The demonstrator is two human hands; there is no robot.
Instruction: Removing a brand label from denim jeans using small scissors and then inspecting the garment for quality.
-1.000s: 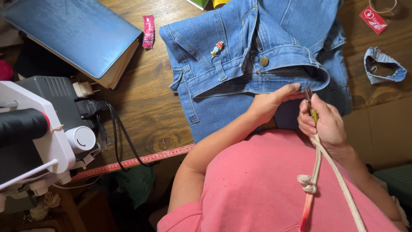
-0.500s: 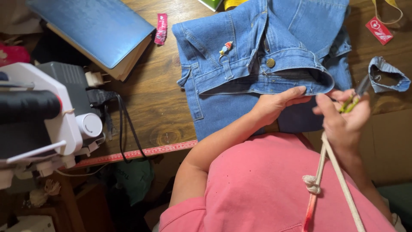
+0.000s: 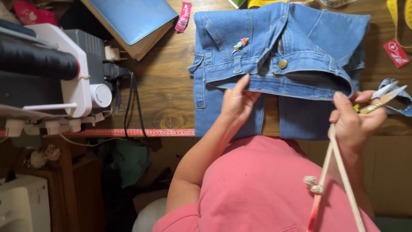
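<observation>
Blue denim jeans lie on the wooden table, waistband towards me, with a brass button and a small colourful pin near a belt loop. My left hand rests flat on the waistband's lower edge, fingers spread. Off the right side of the jeans, my right hand grips small thread snips with a yellow-green handle, blades pointing right. A white cord with a knot hangs from that hand over my pink shirt.
A sewing machine with a black cable stands at the left. A blue folder lies at the back left, a pink tag beside it. A red measuring tape runs along the table's front edge. A denim scrap lies right.
My right hand has carried the snips from the middle of the waistband out to the right of the jeans. My left hand has shifted left along the waistband. The camera view moved closer.
</observation>
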